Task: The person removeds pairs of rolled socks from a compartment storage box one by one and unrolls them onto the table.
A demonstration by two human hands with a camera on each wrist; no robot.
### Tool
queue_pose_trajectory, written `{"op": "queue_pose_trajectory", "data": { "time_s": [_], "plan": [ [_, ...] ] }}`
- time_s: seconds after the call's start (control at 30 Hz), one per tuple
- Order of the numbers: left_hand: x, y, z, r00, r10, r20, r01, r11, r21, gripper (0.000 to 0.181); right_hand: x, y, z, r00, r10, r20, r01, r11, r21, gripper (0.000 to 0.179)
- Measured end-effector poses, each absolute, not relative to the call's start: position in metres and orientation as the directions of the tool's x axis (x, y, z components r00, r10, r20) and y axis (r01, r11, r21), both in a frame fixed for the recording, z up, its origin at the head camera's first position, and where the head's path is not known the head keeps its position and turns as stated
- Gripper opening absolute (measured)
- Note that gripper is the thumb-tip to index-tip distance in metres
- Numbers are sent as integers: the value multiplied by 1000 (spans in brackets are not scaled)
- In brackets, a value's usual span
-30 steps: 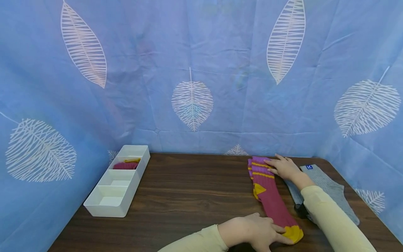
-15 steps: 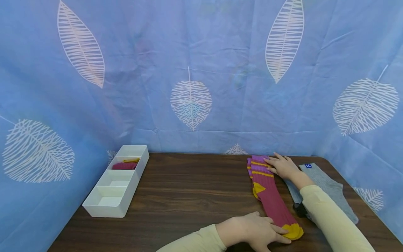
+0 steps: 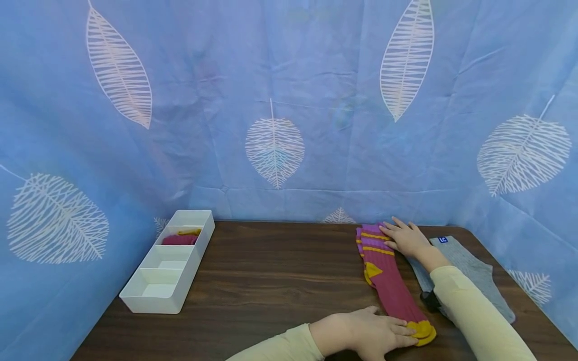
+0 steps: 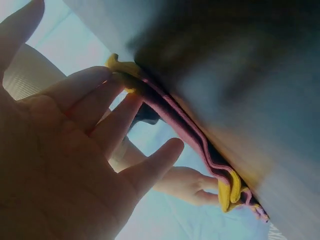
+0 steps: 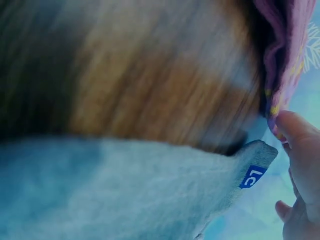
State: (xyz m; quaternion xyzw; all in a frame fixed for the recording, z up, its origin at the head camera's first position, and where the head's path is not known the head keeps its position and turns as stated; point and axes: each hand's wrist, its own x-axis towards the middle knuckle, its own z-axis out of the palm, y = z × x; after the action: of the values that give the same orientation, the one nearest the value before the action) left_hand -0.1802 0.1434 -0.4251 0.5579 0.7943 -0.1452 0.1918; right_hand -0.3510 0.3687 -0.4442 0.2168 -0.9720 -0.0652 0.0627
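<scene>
A pair of maroon socks [image 3: 397, 291] lies flat, one on the other, with yellow toes and heels and purple, yellow-striped cuffs. At the near end, my left hand [image 3: 368, 332] rests its fingertips on the yellow toes, fingers straight. The left wrist view shows those fingers against the toe [image 4: 122, 67] and both sock layers edge-on. My right hand [image 3: 405, 239] has its fingers spread on the cuffs at the far end. In the right wrist view, the thumb [image 5: 295, 125] touches the purple cuff's edge. Grey socks [image 3: 474, 276] with a blue label lie partly under the right forearm.
A white divided box [image 3: 191, 283] stands on the left of the dark wooden table [image 3: 271, 281]. One compartment holds a folded maroon and yellow sock bundle [image 3: 178, 240]. A blue leaf-print curtain [image 3: 316, 150] surrounds the table's back and sides.
My left hand's fingers have straightened and drawn closer together on the toes, and the two toes now lie slightly offset. The right hand stays on the cuffs.
</scene>
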Motion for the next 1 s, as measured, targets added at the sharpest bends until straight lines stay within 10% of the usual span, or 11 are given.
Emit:
{"op": "queue_pose_trajectory", "data": {
  "time_s": [1.0],
  "plan": [
    [-170, 108, -403, -313, 866, -391, 945, 325, -36, 73, -351, 337, -403, -823, -515, 240, -462, 853, 245, 67]
  ]
}}
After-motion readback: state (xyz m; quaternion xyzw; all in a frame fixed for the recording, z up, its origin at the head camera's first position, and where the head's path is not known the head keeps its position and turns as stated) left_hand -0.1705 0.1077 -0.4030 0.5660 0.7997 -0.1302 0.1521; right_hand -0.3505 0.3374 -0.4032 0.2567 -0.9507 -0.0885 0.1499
